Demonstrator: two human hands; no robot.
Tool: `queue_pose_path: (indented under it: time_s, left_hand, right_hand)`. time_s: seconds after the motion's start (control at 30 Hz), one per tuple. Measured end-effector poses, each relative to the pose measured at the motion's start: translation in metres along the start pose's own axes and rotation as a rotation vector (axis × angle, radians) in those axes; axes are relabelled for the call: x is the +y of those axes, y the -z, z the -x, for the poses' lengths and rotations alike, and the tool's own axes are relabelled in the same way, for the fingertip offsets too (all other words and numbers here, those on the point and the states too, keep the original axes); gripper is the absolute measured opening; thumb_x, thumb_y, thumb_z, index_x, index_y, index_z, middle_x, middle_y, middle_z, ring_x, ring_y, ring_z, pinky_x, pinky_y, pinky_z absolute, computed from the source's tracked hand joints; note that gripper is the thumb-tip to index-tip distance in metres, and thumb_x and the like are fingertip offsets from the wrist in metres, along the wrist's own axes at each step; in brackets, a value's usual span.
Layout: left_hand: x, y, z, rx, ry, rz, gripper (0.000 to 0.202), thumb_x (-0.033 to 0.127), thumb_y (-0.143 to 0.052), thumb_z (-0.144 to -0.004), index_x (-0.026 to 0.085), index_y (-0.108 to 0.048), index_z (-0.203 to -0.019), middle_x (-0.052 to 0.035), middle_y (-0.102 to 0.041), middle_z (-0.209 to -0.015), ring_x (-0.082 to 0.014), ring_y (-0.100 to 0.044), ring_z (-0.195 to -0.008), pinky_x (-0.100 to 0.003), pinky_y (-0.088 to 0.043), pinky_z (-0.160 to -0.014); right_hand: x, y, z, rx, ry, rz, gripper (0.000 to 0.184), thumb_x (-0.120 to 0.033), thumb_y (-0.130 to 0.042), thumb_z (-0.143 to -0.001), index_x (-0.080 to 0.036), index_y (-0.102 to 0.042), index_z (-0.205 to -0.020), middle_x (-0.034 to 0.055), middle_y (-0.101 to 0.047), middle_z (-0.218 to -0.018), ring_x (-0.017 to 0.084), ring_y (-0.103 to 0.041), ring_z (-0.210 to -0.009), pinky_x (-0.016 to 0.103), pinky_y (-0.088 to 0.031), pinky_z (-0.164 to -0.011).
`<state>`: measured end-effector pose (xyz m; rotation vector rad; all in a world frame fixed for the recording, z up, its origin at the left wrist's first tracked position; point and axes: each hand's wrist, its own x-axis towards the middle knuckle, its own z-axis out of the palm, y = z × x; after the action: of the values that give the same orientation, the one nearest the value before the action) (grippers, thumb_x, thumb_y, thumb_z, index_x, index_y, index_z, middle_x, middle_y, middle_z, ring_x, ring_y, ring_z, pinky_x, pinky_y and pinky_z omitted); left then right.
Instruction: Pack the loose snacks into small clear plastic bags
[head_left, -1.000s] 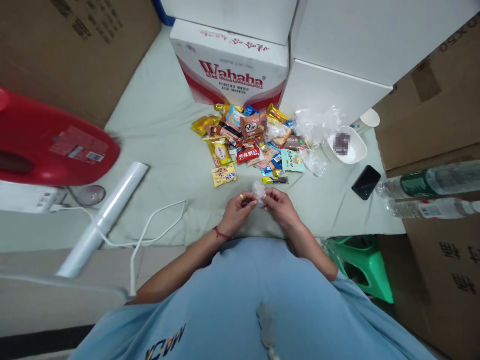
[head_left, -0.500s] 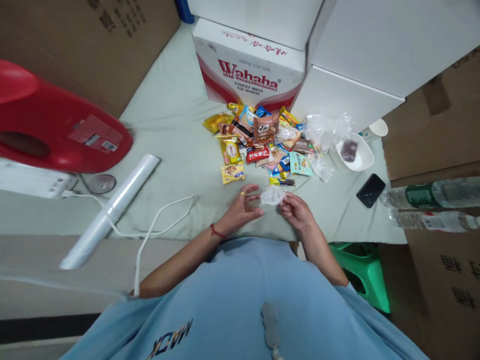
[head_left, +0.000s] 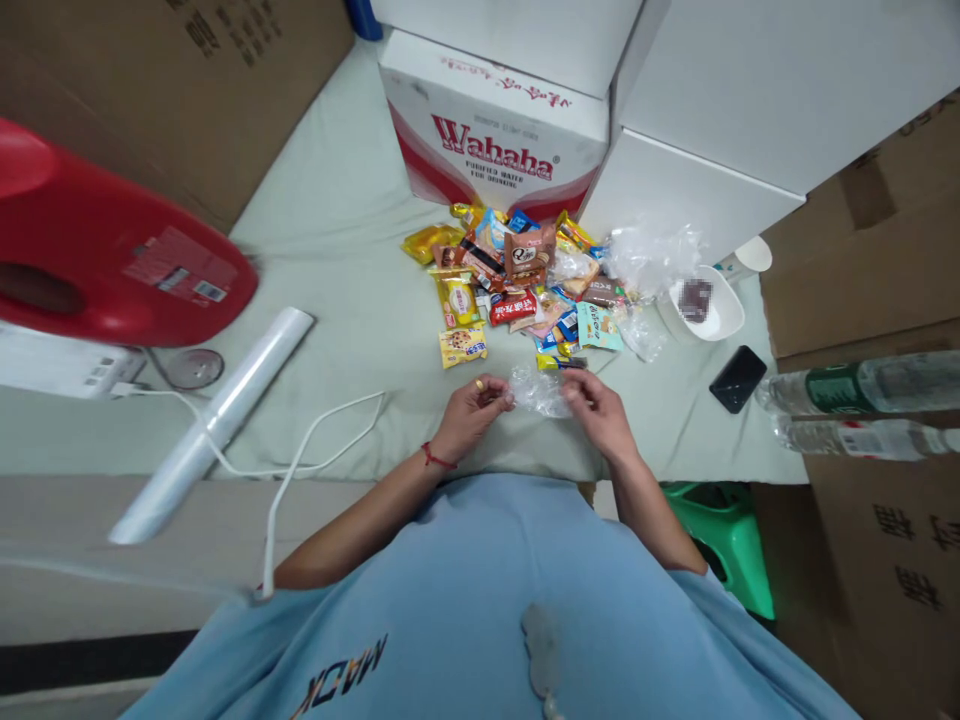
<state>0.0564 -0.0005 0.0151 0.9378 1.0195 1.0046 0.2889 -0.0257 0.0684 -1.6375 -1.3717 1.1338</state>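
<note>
While both hands pinch it, the clear plastic bag (head_left: pixel 538 390) hangs stretched between them, just above the pale green sheet (head_left: pixel 352 290). The left hand (head_left: pixel 472 415) squeezes its left edge with curled fingers, and the right hand (head_left: pixel 600 415) squeezes the other side. Just past the bag lies a pile of snack packets (head_left: pixel 517 290). A black phone (head_left: pixel 737 378) lies off to the right, near a white bowl (head_left: pixel 724 310). A white cable (head_left: pixel 315 440) curls on the left.

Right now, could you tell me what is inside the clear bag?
Nothing shows through the bag, held by the left hand and right hand; its crumpled folds hide parts.
</note>
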Motion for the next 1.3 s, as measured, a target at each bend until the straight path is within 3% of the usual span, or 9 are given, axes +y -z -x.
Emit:
queue_pose_path:
  time_s: [0.1,0.23,0.33,0.4,0.5,0.7,0.87,1.03,1.3]
  left_hand:
    - [0.0,0.004,-0.008,0.1,-0.072,-0.035,0.037,0.045,-0.087,-0.073,0.018,-0.069,-0.091,-0.002,-0.071,-0.089,-0.016,-0.067,-0.082,-0.032,-0.058,-0.082]
    - [0.006,0.013,-0.007,0.359,-0.063,-0.1,0.049,0.049,-0.089,-0.068,0.02,-0.064,-0.098,-0.0025,-0.068,-0.098,-0.0136,-0.064,-0.079,-0.025,-0.053,-0.068]
    - [0.01,0.006,0.004,0.171,0.185,-0.001,0.054,0.067,-0.078,-0.078,0.019,-0.063,-0.098,-0.0023,-0.067,-0.088,-0.0145,-0.064,-0.069,-0.025,-0.05,-0.058]
    - [0.011,-0.004,0.009,0.051,0.275,0.093,0.055,0.069,-0.078,-0.078,0.018,-0.066,-0.096,-0.003,-0.069,-0.087,-0.0167,-0.067,-0.074,-0.027,-0.053,-0.063]
    - [0.008,-0.015,0.011,0.092,0.233,0.156,0.048,0.054,-0.09,-0.067,0.017,-0.069,-0.089,-0.0017,-0.071,-0.085,-0.016,-0.066,-0.08,-0.027,-0.054,-0.073]
    - [0.008,-0.016,0.011,0.104,0.24,0.215,0.042,0.05,-0.088,-0.066,0.016,-0.075,-0.088,-0.0072,-0.076,-0.091,-0.023,-0.071,-0.09,-0.036,-0.059,-0.081]
    - [0.009,-0.019,0.011,0.192,0.214,0.214,0.052,0.068,-0.082,-0.073,0.018,-0.073,-0.082,-0.0062,-0.073,-0.086,-0.0189,-0.067,-0.081,-0.028,-0.055,-0.067]
    - [0.006,-0.01,0.006,0.415,0.143,0.101,0.062,0.081,-0.068,-0.081,0.019,-0.066,-0.076,-0.0039,-0.067,-0.075,-0.0155,-0.058,-0.065,-0.024,-0.042,-0.049]
    - [0.008,0.001,-0.003,0.522,0.04,0.167,0.069,0.087,-0.062,-0.081,0.018,-0.065,-0.077,0.0013,-0.059,-0.062,-0.0098,-0.048,-0.05,-0.023,-0.032,-0.042]
  right_hand:
    - [-0.004,-0.006,0.001,-0.045,0.111,0.138,0.034,-0.054,-0.069,-0.091,-0.02,-0.074,-0.09,0.0006,-0.066,-0.075,0.015,-0.054,-0.065,0.027,-0.045,-0.064]
    - [0.001,-0.019,0.008,0.144,0.333,0.364,0.03,-0.043,-0.058,-0.102,-0.021,-0.075,-0.092,0.0046,-0.069,-0.081,0.017,-0.061,-0.072,0.029,-0.048,-0.071]
    - [0.005,-0.039,0.019,0.156,0.441,0.562,0.031,-0.035,-0.05,-0.108,-0.022,-0.077,-0.099,0.0075,-0.07,-0.084,0.019,-0.064,-0.079,0.029,-0.048,-0.074]
    - [0.005,-0.054,0.026,0.035,0.52,0.618,0.032,-0.032,-0.049,-0.109,-0.023,-0.078,-0.101,0.008,-0.071,-0.084,0.019,-0.065,-0.08,0.029,-0.048,-0.073]
    - [0.001,-0.065,0.032,-0.16,0.617,0.474,0.029,-0.039,-0.053,-0.108,-0.023,-0.078,-0.106,0.0078,-0.075,-0.093,0.019,-0.068,-0.085,0.028,-0.051,-0.075]
    - [0.002,-0.038,0.009,0.255,0.3,0.237,0.032,-0.048,-0.062,-0.101,-0.021,-0.075,-0.109,0.0066,-0.07,-0.095,0.017,-0.059,-0.07,0.032,-0.052,-0.07]
    - [0.018,-0.038,-0.01,0.04,0.18,0.128,0.028,-0.047,-0.068,-0.091,-0.02,-0.075,-0.087,0.0039,-0.068,-0.083,0.016,-0.056,-0.067,0.031,-0.049,-0.07]
    - [0.023,-0.031,-0.007,-0.048,-0.033,-0.117,0.034,-0.054,-0.075,-0.083,-0.02,-0.076,-0.087,-0.001,-0.06,-0.069,0.013,-0.045,-0.06,0.027,-0.037,-0.059]
    - [0.014,0.019,0.0,0.043,-0.154,-0.399,0.041,-0.056,-0.086,-0.073,-0.021,-0.068,-0.085,-0.0072,-0.045,-0.059,0.009,-0.035,-0.051,0.025,-0.026,-0.051]
